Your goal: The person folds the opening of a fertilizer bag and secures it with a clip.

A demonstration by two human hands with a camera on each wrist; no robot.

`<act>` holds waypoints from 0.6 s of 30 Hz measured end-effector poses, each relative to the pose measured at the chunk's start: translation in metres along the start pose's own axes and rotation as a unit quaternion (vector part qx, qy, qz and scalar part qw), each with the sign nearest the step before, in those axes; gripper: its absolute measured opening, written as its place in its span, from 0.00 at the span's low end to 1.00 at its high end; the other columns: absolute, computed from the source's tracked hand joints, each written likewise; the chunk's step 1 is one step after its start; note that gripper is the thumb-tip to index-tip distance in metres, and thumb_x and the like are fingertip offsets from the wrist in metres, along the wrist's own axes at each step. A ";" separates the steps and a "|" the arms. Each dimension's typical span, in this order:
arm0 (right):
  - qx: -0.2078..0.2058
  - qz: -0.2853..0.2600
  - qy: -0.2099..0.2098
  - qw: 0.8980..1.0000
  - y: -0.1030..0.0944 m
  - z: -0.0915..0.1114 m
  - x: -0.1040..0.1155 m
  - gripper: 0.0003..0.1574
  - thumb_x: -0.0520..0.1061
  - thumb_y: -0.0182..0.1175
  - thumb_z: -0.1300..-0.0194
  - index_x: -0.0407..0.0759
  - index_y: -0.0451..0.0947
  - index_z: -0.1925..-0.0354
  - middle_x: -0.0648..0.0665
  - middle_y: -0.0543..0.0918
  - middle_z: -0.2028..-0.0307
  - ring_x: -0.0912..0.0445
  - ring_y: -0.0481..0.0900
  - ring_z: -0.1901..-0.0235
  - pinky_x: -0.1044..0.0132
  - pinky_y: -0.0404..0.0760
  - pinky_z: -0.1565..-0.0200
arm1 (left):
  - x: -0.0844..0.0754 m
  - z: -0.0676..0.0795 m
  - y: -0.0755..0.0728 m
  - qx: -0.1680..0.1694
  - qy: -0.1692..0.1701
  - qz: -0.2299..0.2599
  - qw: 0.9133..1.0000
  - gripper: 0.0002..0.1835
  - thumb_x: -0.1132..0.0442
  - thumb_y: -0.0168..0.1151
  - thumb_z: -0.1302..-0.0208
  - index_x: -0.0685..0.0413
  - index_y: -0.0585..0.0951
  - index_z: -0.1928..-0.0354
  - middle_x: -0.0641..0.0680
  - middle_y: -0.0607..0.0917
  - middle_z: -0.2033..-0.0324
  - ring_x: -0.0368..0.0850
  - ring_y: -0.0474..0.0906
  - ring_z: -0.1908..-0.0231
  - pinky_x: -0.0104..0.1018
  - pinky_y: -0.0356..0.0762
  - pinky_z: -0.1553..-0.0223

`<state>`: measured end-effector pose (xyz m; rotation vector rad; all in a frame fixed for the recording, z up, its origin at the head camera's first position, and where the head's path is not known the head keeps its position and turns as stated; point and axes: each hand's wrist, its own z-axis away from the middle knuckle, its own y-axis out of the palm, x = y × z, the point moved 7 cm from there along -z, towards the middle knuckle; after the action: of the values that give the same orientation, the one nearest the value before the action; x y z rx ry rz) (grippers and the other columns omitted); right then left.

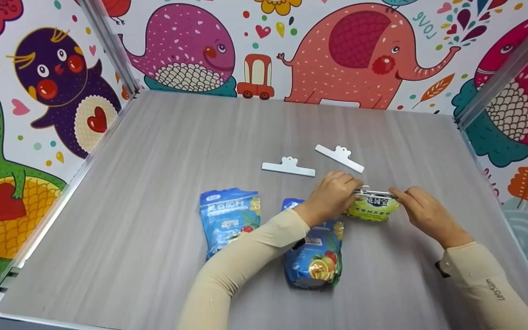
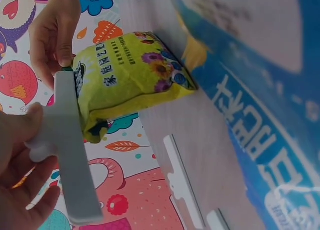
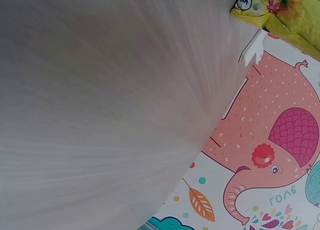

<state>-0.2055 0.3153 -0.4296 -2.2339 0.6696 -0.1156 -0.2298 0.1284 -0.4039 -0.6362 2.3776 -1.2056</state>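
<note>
My left hand [image 1: 330, 196] pinches the tabs of a white bag clip [image 2: 74, 150], thumb on one side and fingers on the other. The long bar of the clip lies along the top edge of a small yellow bag [image 2: 130, 72] printed with flowers. At the far top corner of this bag, beside the clip's end, my right hand [image 1: 429, 215] grips the bag edge between thumb and fingers. In the right wrist view only a lower part of the yellow bag [image 3: 292, 15] shows, at the top right; the hand is out of that frame.
Two more white clips [image 1: 289, 167] [image 1: 340, 158] lie behind my hands on the grey wood-grain table [image 1: 154, 151]. A blue bag [image 1: 228, 220] lies at left, partly behind my left sleeve. Another blue bag [image 1: 314, 263] lies under my left forearm. Cartoon-printed walls [image 1: 264, 41] enclose the table.
</note>
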 end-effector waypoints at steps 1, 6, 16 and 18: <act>-0.001 0.000 0.000 1.000 0.000 0.000 0.000 0.22 0.40 0.40 0.19 0.27 0.78 0.51 0.42 0.72 0.72 0.52 0.68 0.74 0.63 0.69 0.71 | 0.001 0.000 0.000 0.004 -0.001 0.005 1.000 0.14 0.56 0.66 0.33 0.56 0.85 0.52 0.49 0.87 0.58 0.42 0.81 0.56 0.31 0.74 0.56; -0.009 0.003 -0.008 1.000 0.000 -0.001 0.001 0.22 0.39 0.40 0.19 0.26 0.79 0.52 0.42 0.72 0.73 0.52 0.68 0.74 0.63 0.69 0.72 | 0.003 0.001 0.000 0.018 -0.005 0.015 1.000 0.14 0.55 0.66 0.33 0.55 0.84 0.51 0.49 0.87 0.55 0.42 0.80 0.52 0.32 0.71 0.53; -0.014 0.005 -0.017 1.000 0.000 -0.001 0.001 0.22 0.37 0.40 0.19 0.26 0.80 0.53 0.42 0.72 0.73 0.52 0.68 0.75 0.62 0.68 0.73 | 0.010 -0.001 0.004 0.027 -0.011 0.034 0.999 0.15 0.56 0.70 0.38 0.54 0.85 0.52 0.48 0.87 0.56 0.43 0.80 0.53 0.33 0.71 0.53; -0.015 0.000 -0.017 1.000 0.000 0.000 0.001 0.23 0.37 0.40 0.20 0.26 0.80 0.54 0.42 0.72 0.73 0.52 0.68 0.75 0.62 0.68 0.73 | 0.013 0.000 0.005 0.030 -0.017 0.036 0.999 0.14 0.58 0.71 0.39 0.54 0.85 0.53 0.48 0.87 0.57 0.42 0.80 0.54 0.32 0.71 0.55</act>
<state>-0.2045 0.3142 -0.4297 -2.2584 0.6570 -0.0672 -0.2412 0.1242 -0.4102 -0.5430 2.3070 -1.2211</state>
